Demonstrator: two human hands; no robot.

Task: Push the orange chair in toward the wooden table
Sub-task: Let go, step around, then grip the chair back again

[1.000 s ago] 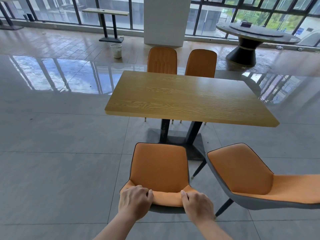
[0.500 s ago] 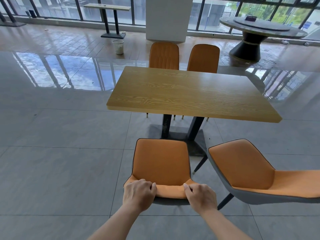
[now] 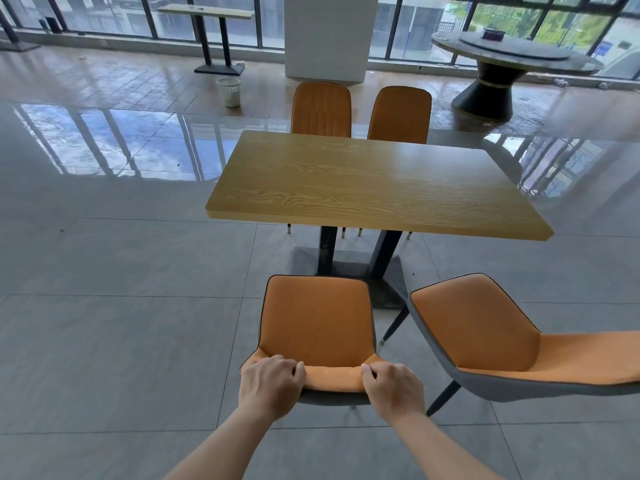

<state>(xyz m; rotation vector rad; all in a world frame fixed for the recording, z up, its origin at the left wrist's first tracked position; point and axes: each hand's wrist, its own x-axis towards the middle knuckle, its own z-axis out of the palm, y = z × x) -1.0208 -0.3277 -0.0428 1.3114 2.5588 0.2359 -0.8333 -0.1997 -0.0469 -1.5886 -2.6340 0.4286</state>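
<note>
An orange chair (image 3: 317, 320) with a grey shell stands in front of me, its seat facing the wooden table (image 3: 374, 183). My left hand (image 3: 270, 388) grips the left part of the backrest's top edge, fingers curled over it. My right hand (image 3: 393, 388) grips the right part of the same edge. The seat's front edge lies a short way before the table's near edge and its black pedestal base (image 3: 356, 268).
A second orange chair (image 3: 512, 337) stands close on the right, turned sideways, its leg near my chair. Two orange chairs (image 3: 322, 110) (image 3: 400, 114) sit at the table's far side. A white bin (image 3: 229, 91), a round dark table (image 3: 512, 60) and a white pillar (image 3: 327, 36) stand farther back.
The chair has slid forward toward the table with both hands still holding its backrest. The view has come a little closer to the table.
</note>
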